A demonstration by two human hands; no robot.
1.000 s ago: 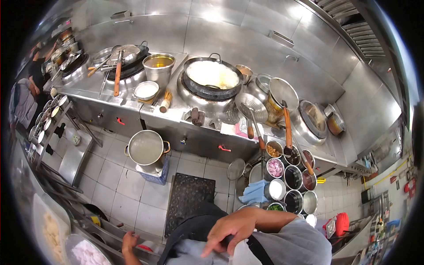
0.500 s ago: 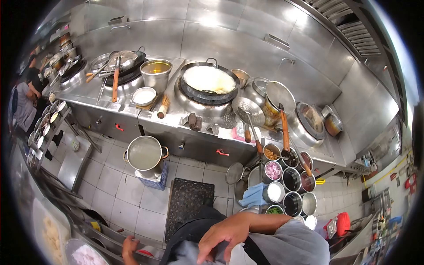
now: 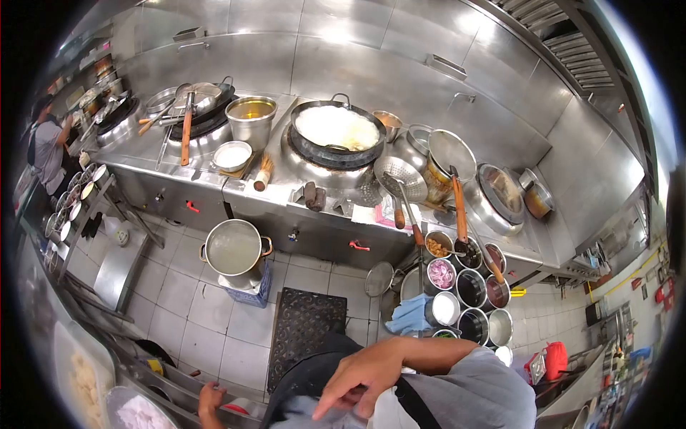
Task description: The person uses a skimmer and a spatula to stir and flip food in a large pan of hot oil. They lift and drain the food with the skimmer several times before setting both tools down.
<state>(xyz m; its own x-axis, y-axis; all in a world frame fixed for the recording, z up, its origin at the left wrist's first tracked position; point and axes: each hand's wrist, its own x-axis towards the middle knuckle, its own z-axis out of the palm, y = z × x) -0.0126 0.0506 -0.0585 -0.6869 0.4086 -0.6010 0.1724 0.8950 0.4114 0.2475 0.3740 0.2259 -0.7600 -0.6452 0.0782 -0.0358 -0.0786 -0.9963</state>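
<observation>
My right hand point(image 3: 363, 377) hangs in front of my body with the palm down. Its thumb and fingers are apart, with nothing visible in them, close to my grey clothing point(image 3: 464, 390) and dark apron strap point(image 3: 416, 411). At the lower left, my left hand point(image 3: 210, 397) rests by the steel counter edge point(image 3: 179, 386), fingers partly bent and apart; it holds nothing that I can see. A red round item point(image 3: 236, 409) lies beside it, partly covered. Behind the left hand, a bowl of pale pink-white pieces point(image 3: 143, 415) and a container of yellowish pieces point(image 3: 84, 375) stand on the counter.
Across from me, a wok point(image 3: 337, 130) with white, foamy contents sits on the range. A large pot point(image 3: 234, 247) stands on a blue crate over the floor. To the right are several ingredient pots point(image 3: 471, 288), a skimmer point(image 3: 401, 179) and a blue cloth point(image 3: 409, 316). A co-worker point(image 3: 48, 146) stands far left.
My right hand has shifted slightly left and down, while the left hand stays at the counter edge. At the far left, the co-worker in grey has moved toward the range, one arm now raised.
</observation>
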